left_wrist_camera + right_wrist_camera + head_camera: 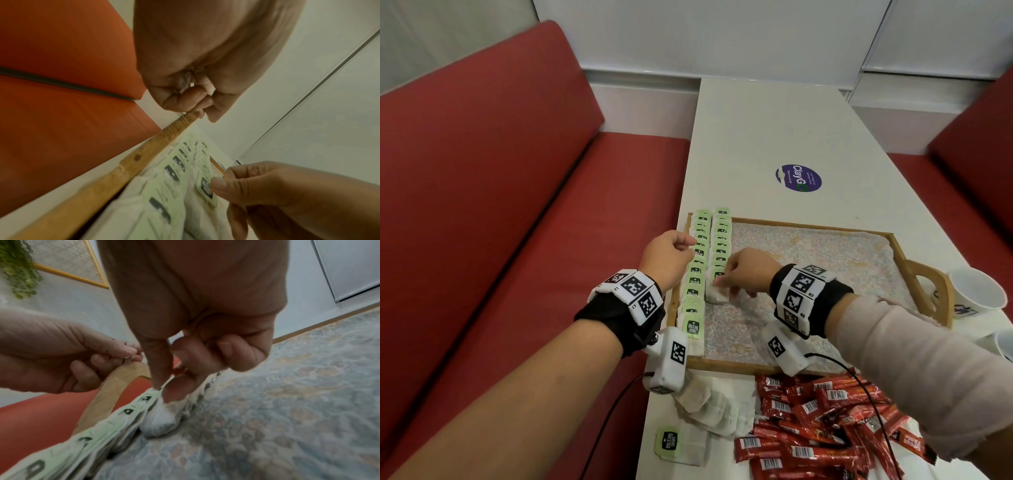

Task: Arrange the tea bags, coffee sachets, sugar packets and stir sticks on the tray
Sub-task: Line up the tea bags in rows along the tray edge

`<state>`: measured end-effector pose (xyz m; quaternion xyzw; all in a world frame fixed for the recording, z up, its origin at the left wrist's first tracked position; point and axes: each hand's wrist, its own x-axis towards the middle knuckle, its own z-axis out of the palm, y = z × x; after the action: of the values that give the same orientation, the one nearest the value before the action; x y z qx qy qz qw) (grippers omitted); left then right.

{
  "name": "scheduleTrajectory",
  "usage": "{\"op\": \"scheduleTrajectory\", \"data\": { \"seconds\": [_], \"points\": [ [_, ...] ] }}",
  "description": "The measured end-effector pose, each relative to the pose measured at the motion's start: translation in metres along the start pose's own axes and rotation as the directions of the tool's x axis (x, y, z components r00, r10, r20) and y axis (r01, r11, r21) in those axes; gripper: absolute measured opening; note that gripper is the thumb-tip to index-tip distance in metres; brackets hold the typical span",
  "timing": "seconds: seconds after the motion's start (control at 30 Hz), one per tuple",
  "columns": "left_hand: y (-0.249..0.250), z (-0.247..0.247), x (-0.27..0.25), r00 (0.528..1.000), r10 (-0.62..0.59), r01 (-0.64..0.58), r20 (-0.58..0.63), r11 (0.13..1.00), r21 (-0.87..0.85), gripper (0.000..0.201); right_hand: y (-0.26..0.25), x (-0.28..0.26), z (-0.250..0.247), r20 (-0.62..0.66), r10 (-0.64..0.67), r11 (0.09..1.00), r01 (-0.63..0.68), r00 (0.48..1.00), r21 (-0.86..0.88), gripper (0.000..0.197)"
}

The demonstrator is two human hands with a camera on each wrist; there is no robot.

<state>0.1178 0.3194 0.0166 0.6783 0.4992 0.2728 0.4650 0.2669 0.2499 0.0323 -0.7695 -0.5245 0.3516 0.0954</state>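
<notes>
Two rows of tea bags (703, 263) with green tags run from the near to the far end along the left side of the wooden tray (808, 226), which sits on a white table (756, 130) and is lined with a patterned cloth (808, 260). The left-hand row is the longer, reaching almost to the tray's near rim; the right-hand row stops about midway.

The right hand (746, 270) is over the near end of that shorter row, thumb and forefinger pinched on the green tag (206, 188) of the nearest tea bag (162, 420), whose white pouch rests on the cloth, touching the bags beside it. Its other fingers are curled in toward the palm.

The left hand (669, 255) hovers by the tray's left rim, just beside the longer row, fingers curled loosely; the wrist views show thumb and fingertips drawn together (whether anything is caught between them I cannot tell).

Off the tray, on the near part of the table, lie a heap of loose tea bags (709, 407) and a pile of red sachets (822, 428). Right of the tray stand white paper cups (977, 291). A round purple sticker (798, 178) marks the table farther off. Red bench seats (482, 171) flank the table.
</notes>
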Motion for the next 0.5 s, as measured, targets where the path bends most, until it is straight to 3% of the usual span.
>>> {"op": "scheduleTrajectory", "data": {
  "seconds": [0.13, 0.3, 0.5],
  "points": [
    [0.000, 0.000, 0.000, 1.000, -0.008, 0.008, 0.001, 1.000, 0.007, 0.016, -0.005, -0.006, 0.005, 0.180, -0.018, 0.998, 0.007, 0.983, 0.067, 0.023],
    [0.001, 0.000, -0.001, 1.000, -0.014, 0.014, 0.009, 1.000, -0.018, 0.016, -0.009, -0.003, 0.008, 0.168, -0.010, 0.999, 0.016, 0.986, -0.032, 0.025],
    [0.004, -0.006, -0.012, 1.000, 0.007, -0.008, -0.015, 0.997, -0.079, 0.016, -0.011, -0.015, 0.006, 0.178, -0.087, 0.996, 0.083, 0.980, 0.032, 0.019]
  ]
}}
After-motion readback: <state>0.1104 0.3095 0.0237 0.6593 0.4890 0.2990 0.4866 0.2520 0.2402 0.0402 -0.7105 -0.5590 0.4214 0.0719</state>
